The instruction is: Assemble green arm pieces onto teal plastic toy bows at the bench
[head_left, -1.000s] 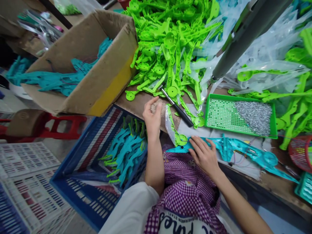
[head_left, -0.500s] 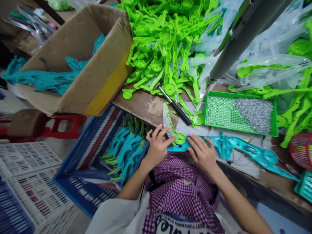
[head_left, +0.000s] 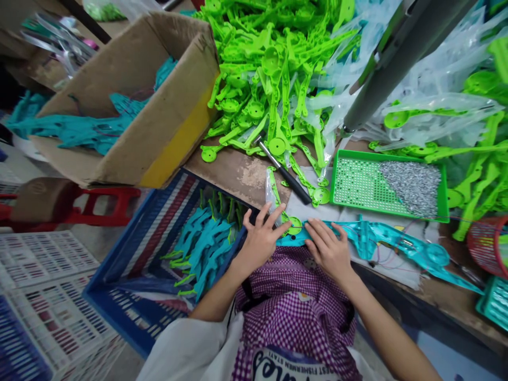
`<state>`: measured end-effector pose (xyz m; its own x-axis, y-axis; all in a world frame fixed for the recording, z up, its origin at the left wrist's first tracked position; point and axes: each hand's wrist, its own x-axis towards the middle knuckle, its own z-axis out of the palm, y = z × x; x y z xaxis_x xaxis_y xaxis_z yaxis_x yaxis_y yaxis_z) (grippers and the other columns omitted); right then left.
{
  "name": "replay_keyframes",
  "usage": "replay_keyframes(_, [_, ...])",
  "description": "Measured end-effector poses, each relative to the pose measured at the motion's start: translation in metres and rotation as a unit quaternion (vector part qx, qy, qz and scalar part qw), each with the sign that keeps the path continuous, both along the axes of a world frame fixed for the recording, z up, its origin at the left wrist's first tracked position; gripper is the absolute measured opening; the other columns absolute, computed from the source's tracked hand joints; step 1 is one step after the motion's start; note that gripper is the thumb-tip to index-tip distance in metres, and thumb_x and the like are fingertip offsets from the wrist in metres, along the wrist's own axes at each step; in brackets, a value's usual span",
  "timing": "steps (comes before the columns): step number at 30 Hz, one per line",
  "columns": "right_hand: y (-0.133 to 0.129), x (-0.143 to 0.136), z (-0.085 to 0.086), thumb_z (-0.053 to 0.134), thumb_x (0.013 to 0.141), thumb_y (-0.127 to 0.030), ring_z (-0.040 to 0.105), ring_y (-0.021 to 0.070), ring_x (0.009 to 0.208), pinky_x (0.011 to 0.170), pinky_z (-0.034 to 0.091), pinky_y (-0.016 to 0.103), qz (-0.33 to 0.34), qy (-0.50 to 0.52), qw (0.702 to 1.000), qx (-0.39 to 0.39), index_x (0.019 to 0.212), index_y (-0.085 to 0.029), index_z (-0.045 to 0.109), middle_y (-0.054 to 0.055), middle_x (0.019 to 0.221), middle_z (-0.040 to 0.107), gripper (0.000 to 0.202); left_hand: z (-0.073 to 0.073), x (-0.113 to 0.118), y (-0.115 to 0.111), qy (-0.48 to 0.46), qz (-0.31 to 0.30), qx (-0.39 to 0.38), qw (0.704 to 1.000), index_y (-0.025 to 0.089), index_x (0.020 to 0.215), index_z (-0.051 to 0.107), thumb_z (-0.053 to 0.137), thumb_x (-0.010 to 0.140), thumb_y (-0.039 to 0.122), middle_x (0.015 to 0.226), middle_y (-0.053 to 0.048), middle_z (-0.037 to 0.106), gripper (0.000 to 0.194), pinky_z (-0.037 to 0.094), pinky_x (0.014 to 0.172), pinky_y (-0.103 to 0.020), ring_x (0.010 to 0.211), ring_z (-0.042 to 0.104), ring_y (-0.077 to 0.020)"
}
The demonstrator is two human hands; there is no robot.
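Left hand (head_left: 259,241), fingers spread, at lime-green plastic arm (head_left: 295,226); right hand (head_left: 328,248) atop turquoise shell (head_left: 371,237) (grip unclear), hammer (head_left: 292,184) beyond both.

Workshop, small-parts assembly by the look of it, not a home or office. Brown workbench (head_left: 224,163) is scuffed, piled with a heap of identical lime-green plastic parts (head_left: 273,58), loose hammer (head_left: 291,182) beside it. Green perforated tray (head_left: 353,185) holds a mound of tiny silvery metal pieces (head_left: 415,185), too small to identify. Teal plastic shell (head_left: 384,234) has thin wires showing. More teal pieces sit in an open cardboard box (head_left: 178,116) and, in rows, in a blue slotted crate (head_left: 109,280); white plastic crates (head_left: 35,259) stand on the floor alongside.
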<state>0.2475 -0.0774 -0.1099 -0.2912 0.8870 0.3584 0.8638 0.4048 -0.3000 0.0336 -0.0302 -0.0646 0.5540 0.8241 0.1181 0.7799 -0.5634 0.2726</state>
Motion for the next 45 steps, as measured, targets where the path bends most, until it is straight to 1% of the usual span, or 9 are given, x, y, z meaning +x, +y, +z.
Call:
replay_keyframes(5, [-0.004,0.004,-0.001,0.051,0.093,-0.027,0.054,0.0212,0.124,0.109,0.027,0.040,0.018,0.006,1.000,-0.010,0.144,-0.021,0.039,0.009,0.134,0.058,0.053,-0.008,-0.004,-0.007,-0.208,0.123,-0.044,0.969,0.031,0.134,0.048,0.049,0.084,0.008,0.142,-0.010,0.043,0.055,0.028,0.108,-0.049,0.133,0.038,-0.0260])
replay_keyframes(9, [-0.012,0.008,0.000,0.053,0.091,-0.026,0.057,0.0238,0.121,0.106,0.031,0.042,-0.006,0.087,0.996,0.034,0.145,-0.026,0.038,0.009,0.128,0.063,0.056,-0.024,-0.005,-0.018,-0.444,0.312,-0.176,0.822,0.021,0.121,0.051,0.061,0.084,0.029,0.110,-0.008,0.058,0.039,0.046,0.090,-0.035,0.104,0.059,-0.0199])
replay_keyframes(12, [-0.011,0.010,0.007,0.056,0.088,-0.020,0.062,0.0244,0.110,0.100,0.037,0.043,-0.063,0.154,0.983,0.079,0.140,-0.030,0.045,0.007,0.117,0.068,0.053,-0.032,-0.003,-0.025,-0.516,0.349,-0.327,0.711,0.019,0.104,0.054,0.063,0.082,0.039,0.093,-0.003,0.059,0.031,0.049,0.081,-0.030,0.086,0.063,-0.0162])
replay_keyframes(14, [-0.003,0.012,0.016,0.057,0.087,-0.018,0.063,0.0252,0.106,0.096,0.040,0.044,-0.107,0.186,0.971,0.101,0.134,-0.030,0.052,0.008,0.115,0.067,0.049,-0.034,-0.001,-0.028,-0.526,0.333,-0.396,0.675,0.018,0.099,0.054,0.062,0.082,0.042,0.088,-0.002,0.060,0.030,0.048,0.079,-0.029,0.083,0.062,-0.0157])
replay_keyframes(21, [0.053,0.018,0.055,0.050,0.092,-0.028,0.059,0.0260,0.106,0.084,0.051,0.047,-0.288,0.306,0.890,0.177,0.119,-0.021,0.061,0.011,0.113,0.061,0.030,-0.027,0.009,-0.026,-0.492,0.263,-0.459,0.692,0.017,0.098,0.059,0.070,0.076,0.041,0.093,-0.004,0.065,0.035,0.043,0.081,-0.028,0.089,0.058,-0.0173])
replay_keyframes(26, [0.083,0.018,0.079,0.049,0.093,-0.032,0.064,0.0211,0.091,0.082,0.053,0.046,-0.247,0.382,0.870,0.190,0.118,-0.022,0.060,0.010,0.112,0.057,0.029,-0.027,0.011,-0.025,-0.489,0.254,-0.473,0.688,0.017,0.092,0.063,0.071,0.074,0.039,0.091,-0.003,0.066,0.030,0.043,0.080,-0.026,0.087,0.058,-0.0162])
replay_keyframes(32, [0.107,0.014,0.095,0.047,0.093,-0.031,0.065,0.0217,0.090,0.083,0.052,0.047,-0.197,0.481,0.828,0.210,0.120,-0.025,0.057,0.006,0.108,0.058,0.029,-0.037,0.012,-0.021,-0.525,0.281,-0.508,0.623,0.018,0.091,0.066,0.067,0.076,0.050,0.087,-0.002,0.068,0.036,0.046,0.072,-0.026,0.082,0.061,-0.0169])
replay_keyframes(41, [0.022,-0.003,0.055,0.055,0.090,-0.031,0.063,0.0220,0.092,0.083,0.051,0.043,-0.207,0.412,0.887,-0.019,0.110,-0.022,0.064,0.008,0.103,0.066,0.024,-0.045,0.009,-0.005,-0.503,0.277,-0.495,0.652,0.013,0.082,0.070,0.065,0.078,0.054,0.074,-0.003,0.068,0.042,0.045,0.072,-0.027,0.072,0.061,-0.0172])
replay_keyframes(45, [-0.009,-0.013,0.035,0.053,0.090,-0.026,0.062,0.0224,0.097,0.085,0.049,0.039,-0.189,0.334,0.923,-0.032,0.111,-0.023,0.064,0.008,0.102,0.068,0.024,-0.043,0.009,-0.005,-0.494,0.284,-0.479,0.668,0.013,0.073,0.068,0.066,0.075,0.055,0.068,-0.002,0.065,0.042,0.043,0.065,-0.025,0.067,0.058,-0.0155])
